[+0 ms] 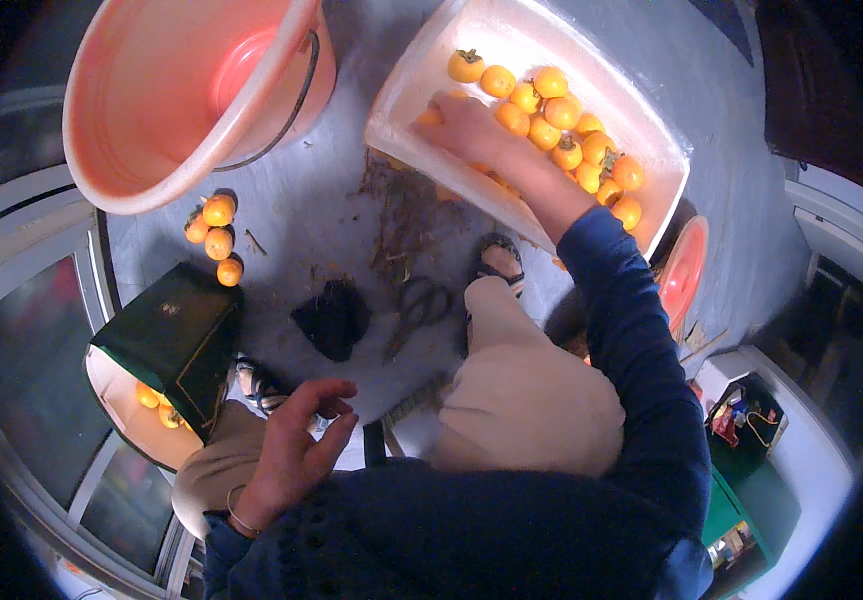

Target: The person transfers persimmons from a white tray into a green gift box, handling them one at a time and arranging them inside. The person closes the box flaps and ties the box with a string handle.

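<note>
My right hand (pixel 469 131) reaches into a white foam box (pixel 379 124), its fingers around an orange persimmon (pixel 430 117) near the box's left wall. To its right, several more persimmons (pixel 563 112) lie in the box, some with green calyxes. My left hand (pixel 304 431) is held above my left thigh, fingers apart and slightly curled, with nothing in it. Left of that hand, a dark green box (pixel 169 322) lies with its open end towards me, and persimmons (pixel 169 415) show inside. Beyond it, several persimmons (pixel 218 244) lie on the floor.
A large pink bucket (pixel 176 195) with a dark handle leans at the upper left. Scissors (pixel 420 307), a dark cloth-like item (pixel 332 319) and plant scraps (pixel 401 217) lie on the floor between my feet. A pink basin (pixel 685 274) and a white box (pixel 799 420) are at the right.
</note>
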Tool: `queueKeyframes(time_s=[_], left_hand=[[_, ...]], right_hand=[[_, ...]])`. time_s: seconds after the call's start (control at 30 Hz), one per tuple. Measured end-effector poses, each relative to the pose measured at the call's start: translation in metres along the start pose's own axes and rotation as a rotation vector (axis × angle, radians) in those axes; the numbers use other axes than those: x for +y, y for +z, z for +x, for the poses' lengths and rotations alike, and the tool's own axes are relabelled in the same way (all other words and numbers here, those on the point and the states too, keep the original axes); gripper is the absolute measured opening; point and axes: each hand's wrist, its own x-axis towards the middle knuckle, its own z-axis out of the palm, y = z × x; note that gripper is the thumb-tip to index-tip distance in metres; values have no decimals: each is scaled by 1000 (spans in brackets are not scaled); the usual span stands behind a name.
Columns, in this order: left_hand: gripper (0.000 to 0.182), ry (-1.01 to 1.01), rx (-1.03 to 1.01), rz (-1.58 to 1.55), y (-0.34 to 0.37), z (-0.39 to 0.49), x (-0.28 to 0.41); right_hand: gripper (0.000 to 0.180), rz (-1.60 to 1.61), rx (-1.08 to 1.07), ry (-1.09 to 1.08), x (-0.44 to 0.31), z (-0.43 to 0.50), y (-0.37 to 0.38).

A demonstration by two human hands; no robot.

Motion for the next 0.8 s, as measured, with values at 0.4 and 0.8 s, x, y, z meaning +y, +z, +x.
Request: queueKeyframes(time_s=[0.4,0.8], left_hand=[[36,-26,-22,29,-4,-3,1],[38,39,-21,103,0,2,6]], right_hand=[[26,-39,157,-42,75,-57,-64],[40,-435,-215,-109,72,-40,-4]])
